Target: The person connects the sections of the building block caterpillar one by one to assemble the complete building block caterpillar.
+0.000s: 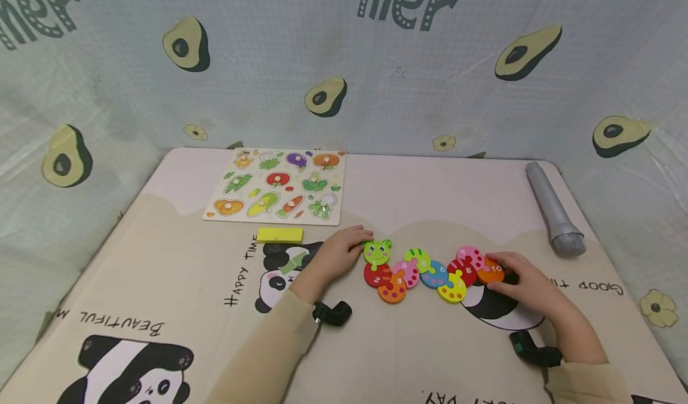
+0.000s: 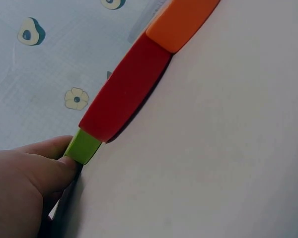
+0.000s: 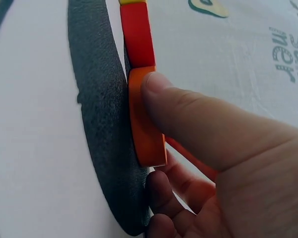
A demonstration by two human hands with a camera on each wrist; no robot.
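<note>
A caterpillar number puzzle (image 1: 407, 274) of interlocked round pieces lies in a zigzag on the table. At its left end, my left hand (image 1: 340, 253) has thumb and fingers round the edge of the green smiling head piece (image 1: 377, 252); in the left wrist view they pinch the green piece (image 2: 83, 147) beside the red one (image 2: 126, 89). My right hand (image 1: 529, 284) holds the orange piece numbered 10 (image 1: 491, 271) at the right end. The right wrist view has the thumb on the orange piece's (image 3: 141, 119) near side, the other fingers partly hidden behind and below it.
Behind my left hand lie a yellow block (image 1: 280, 235) and a vegetable peg board (image 1: 275, 186). A grey microphone (image 1: 555, 213) rests at the back right. The panda-print tablecloth (image 1: 177, 284) covers the table, and avocado-print curtains (image 1: 258, 63) stand around it.
</note>
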